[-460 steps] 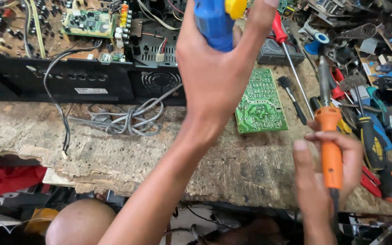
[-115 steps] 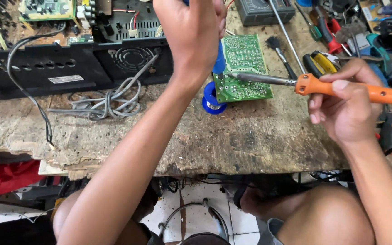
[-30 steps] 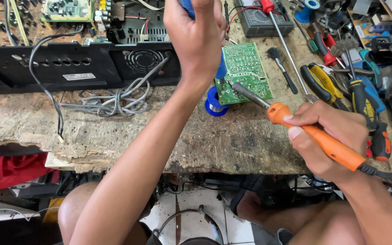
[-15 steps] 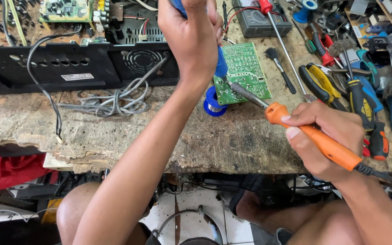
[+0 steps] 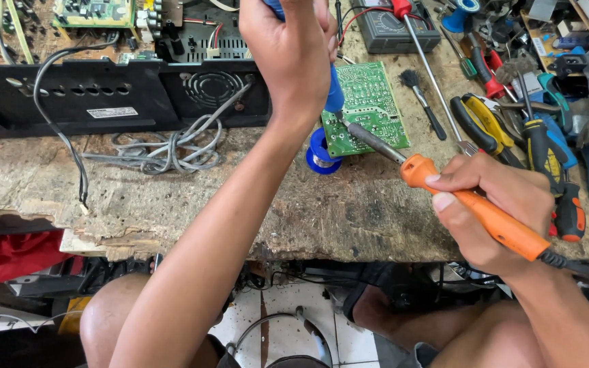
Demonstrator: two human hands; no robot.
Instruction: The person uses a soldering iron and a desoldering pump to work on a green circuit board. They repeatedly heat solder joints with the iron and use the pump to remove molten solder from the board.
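On the worn worktop (image 5: pixel 172 204) lies my green circuit board (image 5: pixel 366 102), beyond both hands. My right hand (image 5: pixel 495 204) is clenched round the orange soldering iron (image 5: pixel 472 208), tip touching the board's near-left edge; my left hand (image 5: pixel 291 48), above it, grips a blue desoldering pump (image 5: pixel 333 95)

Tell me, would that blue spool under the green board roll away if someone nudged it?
Probably not far: the blue spool seems to lie on its flat side on the workbench, partly tucked under the green circuit board. Tipped on edge, its round flanges would likely roll.
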